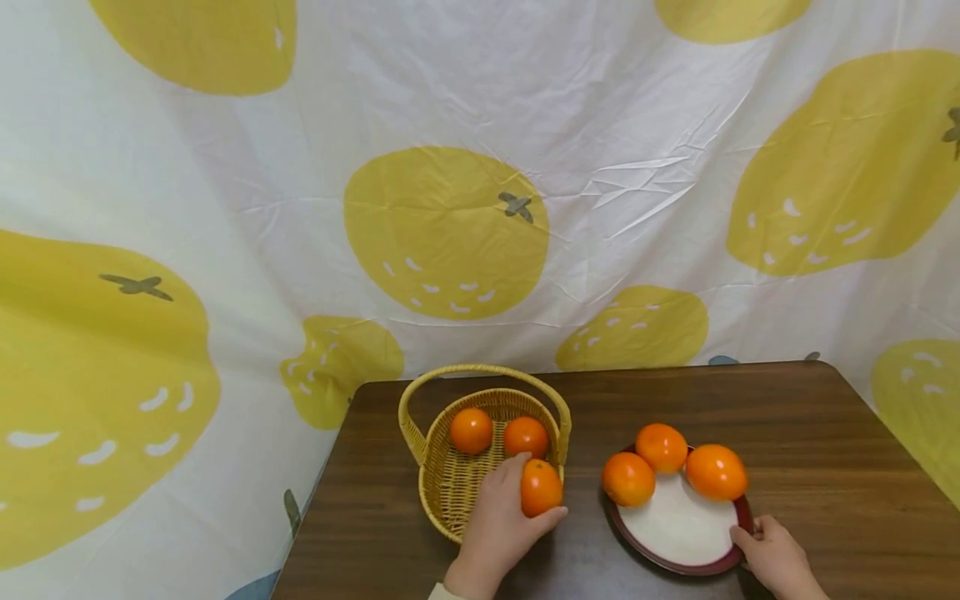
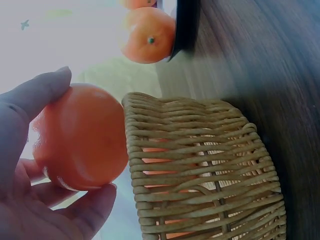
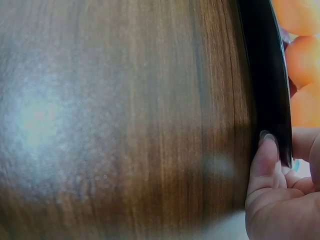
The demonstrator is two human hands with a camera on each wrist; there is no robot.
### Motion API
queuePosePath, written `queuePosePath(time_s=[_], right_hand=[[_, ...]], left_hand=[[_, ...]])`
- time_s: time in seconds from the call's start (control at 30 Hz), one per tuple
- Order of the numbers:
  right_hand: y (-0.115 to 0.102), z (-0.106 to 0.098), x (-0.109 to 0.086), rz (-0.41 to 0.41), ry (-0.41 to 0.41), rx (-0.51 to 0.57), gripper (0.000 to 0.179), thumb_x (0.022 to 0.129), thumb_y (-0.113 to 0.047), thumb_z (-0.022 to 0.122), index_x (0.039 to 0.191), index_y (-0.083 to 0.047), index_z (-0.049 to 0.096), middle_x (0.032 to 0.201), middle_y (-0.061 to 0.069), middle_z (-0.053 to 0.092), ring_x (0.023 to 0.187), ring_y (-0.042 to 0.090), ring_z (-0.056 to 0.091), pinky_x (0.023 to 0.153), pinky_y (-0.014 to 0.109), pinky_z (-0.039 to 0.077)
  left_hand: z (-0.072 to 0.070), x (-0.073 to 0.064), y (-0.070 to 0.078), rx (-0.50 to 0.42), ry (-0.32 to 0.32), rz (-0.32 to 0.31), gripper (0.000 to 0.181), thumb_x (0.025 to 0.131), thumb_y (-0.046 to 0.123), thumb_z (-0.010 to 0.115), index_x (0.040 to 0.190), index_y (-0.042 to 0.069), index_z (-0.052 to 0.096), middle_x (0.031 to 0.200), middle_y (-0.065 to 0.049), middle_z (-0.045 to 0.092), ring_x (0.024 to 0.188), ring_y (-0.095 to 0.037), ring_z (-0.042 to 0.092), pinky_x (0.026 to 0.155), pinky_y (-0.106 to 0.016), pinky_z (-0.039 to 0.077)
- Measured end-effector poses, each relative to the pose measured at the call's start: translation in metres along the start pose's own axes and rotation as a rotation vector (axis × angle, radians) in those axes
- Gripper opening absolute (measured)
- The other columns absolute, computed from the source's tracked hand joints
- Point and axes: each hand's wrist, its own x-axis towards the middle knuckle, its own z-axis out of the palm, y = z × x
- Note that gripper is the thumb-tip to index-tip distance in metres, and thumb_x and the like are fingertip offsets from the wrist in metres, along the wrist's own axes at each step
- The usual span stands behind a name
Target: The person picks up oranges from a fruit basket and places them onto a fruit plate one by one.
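Observation:
My left hand (image 1: 498, 521) grips an orange (image 1: 542, 488) between thumb and fingers, over the right front rim of a wicker basket (image 1: 431, 492). In the left wrist view that orange (image 2: 82, 137) is beside the woven wall (image 2: 205, 165). Two more oranges, one at the left (image 1: 472, 431) and one at the right (image 1: 526, 437), lie inside the basket. My right hand (image 1: 776, 554) pinches the dark red rim of a white plate (image 1: 678, 529), thumb on top. Three oranges sit on the plate's far side: left (image 1: 628, 479), middle (image 1: 662, 448) and right (image 1: 717, 472).
The basket's tall handle (image 1: 480, 369) arches over its far side. Both containers stand on a brown wooden table (image 1: 817, 450). Behind it hangs a white cloth (image 1: 600, 108) printed with yellow fruit.

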Motion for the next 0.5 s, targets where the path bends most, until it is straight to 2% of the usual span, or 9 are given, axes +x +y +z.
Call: queuePosePath(time_s=[0.27, 0.5], right_hand=[[0.001, 0.001, 0.001, 0.006, 0.005, 0.001, 0.045, 0.101, -0.027, 0.051, 0.11, 0.016, 0.047, 0.089, 0.021, 0.064, 0.078, 0.024, 0.063, 0.068, 0.038, 0.049], [-0.003, 0.0, -0.004, -0.02, 0.019, -0.02, 0.044, 0.101, -0.027, 0.051, 0.11, 0.016, 0.047, 0.089, 0.021, 0.065, 0.077, 0.022, 0.063, 0.067, 0.037, 0.048]], left_hand=[[0.001, 0.0, 0.005, -0.002, 0.004, 0.026, 0.08, 0.077, 0.045, 0.086, 0.142, 0.011, 0.052, 0.138, -0.01, 0.06, 0.123, -0.03, 0.058, 0.101, -0.05, 0.05], [0.001, 0.0, 0.013, 0.018, 0.042, 0.093, 0.078, 0.076, 0.039, 0.087, 0.141, 0.012, 0.052, 0.137, -0.007, 0.06, 0.122, -0.027, 0.058, 0.102, -0.047, 0.05]])
